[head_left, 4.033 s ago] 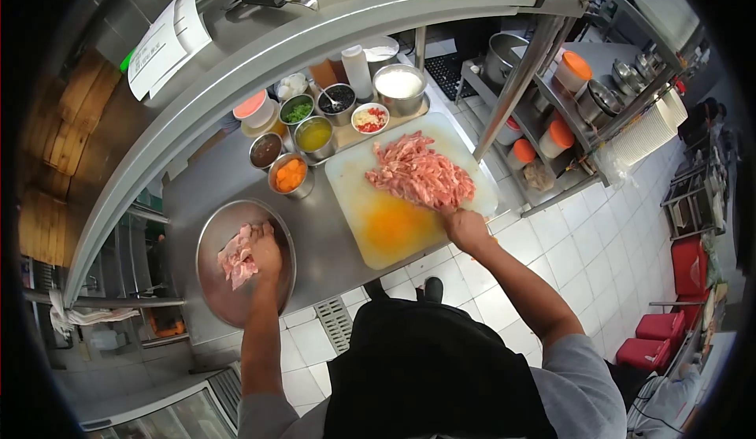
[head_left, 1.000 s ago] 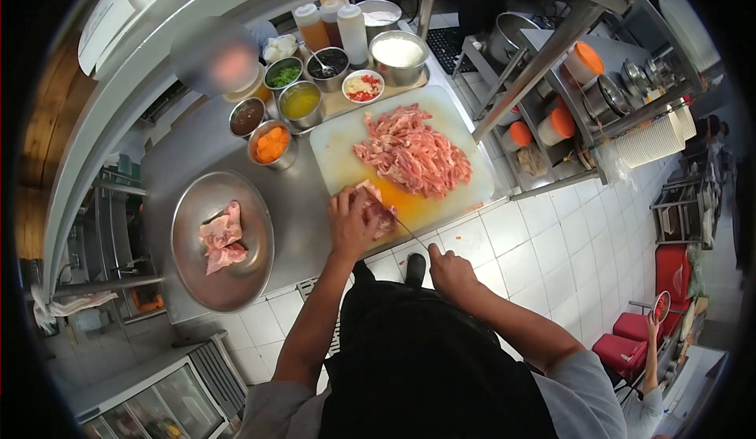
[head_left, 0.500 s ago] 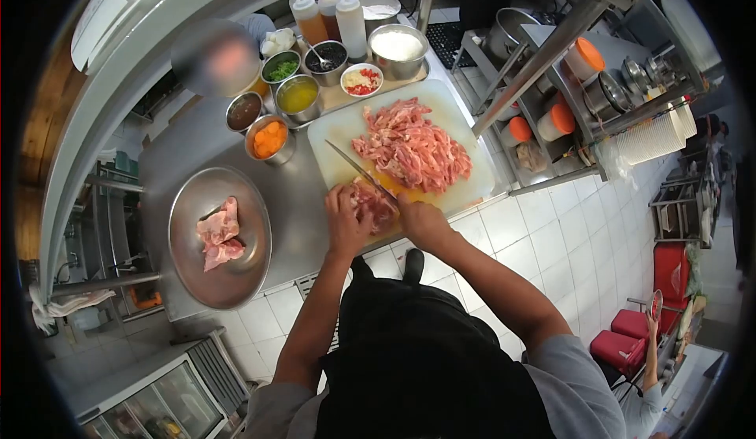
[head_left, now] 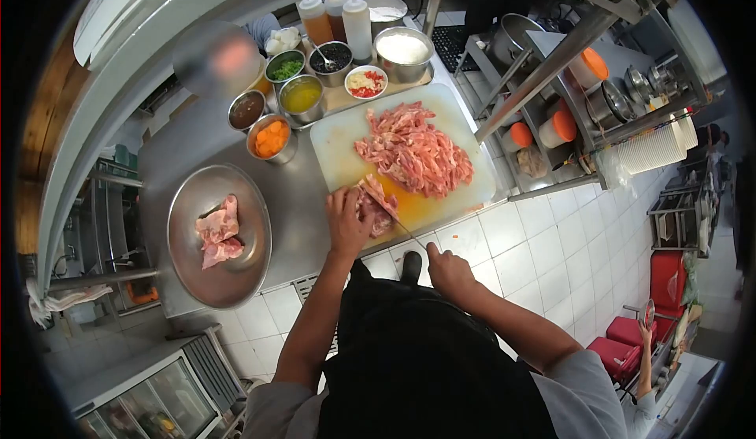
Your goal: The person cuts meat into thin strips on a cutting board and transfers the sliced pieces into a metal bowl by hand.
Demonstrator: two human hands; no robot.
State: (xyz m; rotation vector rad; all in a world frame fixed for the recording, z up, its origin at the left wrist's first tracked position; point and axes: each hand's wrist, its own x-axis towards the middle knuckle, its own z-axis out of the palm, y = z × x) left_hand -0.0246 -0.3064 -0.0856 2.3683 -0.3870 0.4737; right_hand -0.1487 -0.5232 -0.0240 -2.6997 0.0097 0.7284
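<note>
On the near edge of a white cutting board (head_left: 331, 148), my left hand (head_left: 349, 220) presses with bent fingers on a piece of raw meat (head_left: 376, 217). My right hand (head_left: 452, 272) grips the handle of a knife (head_left: 413, 237) beyond the board's near edge, and the blade points back to the meat's right side. A heap of sliced meat (head_left: 415, 151) covers the board's far half, with yellowish liquid beside it. To the left, an oval metal tray (head_left: 179, 246) holds uncut meat (head_left: 220, 230).
Metal bowls of orange pieces (head_left: 270, 139), yellow liquid (head_left: 301, 95) and white powder (head_left: 402, 48) stand behind the board, near squeeze bottles (head_left: 357, 25). A metal post (head_left: 543, 77) and shelves are at right. Another person's arm (head_left: 646, 360) shows at lower right.
My right hand has drawn the knife back toward my body and to the right, off most of the board. A cut strip now stands out along the meat. My left hand has barely moved.
</note>
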